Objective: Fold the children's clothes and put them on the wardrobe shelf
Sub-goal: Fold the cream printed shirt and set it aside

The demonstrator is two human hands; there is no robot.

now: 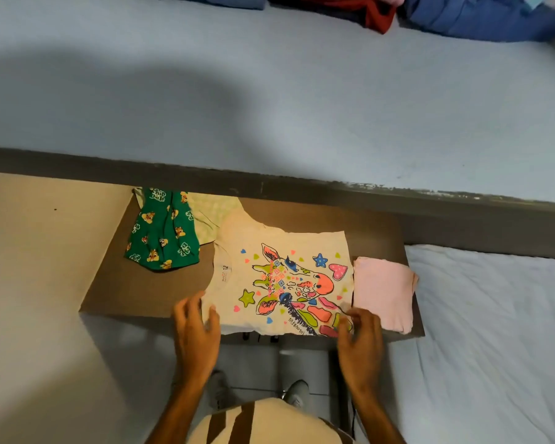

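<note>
A cream children's T-shirt point(237, 277) with a bright giraffe print lies flat on a brown table top point(135, 293), neck to the left. My left hand point(196, 328) rests with fingers spread on the shirt's near left corner. At the near right corner my right hand point(361, 338) has its fingers curled over the hem; a grip cannot be made out. A folded pink garment point(383, 291) sits just right of the shirt. Green printed trousers point(161, 235) lie crumpled at the back left, over a pale green patterned piece point(212, 213).
A grey ledge point(302, 184) runs behind the table below a light blue wall. Folded blue and red clothes point(462, 14) sit along the top edge. A bed with a white sheet point(500, 331) is on the right. My feet point(257, 392) stand on the floor below the table.
</note>
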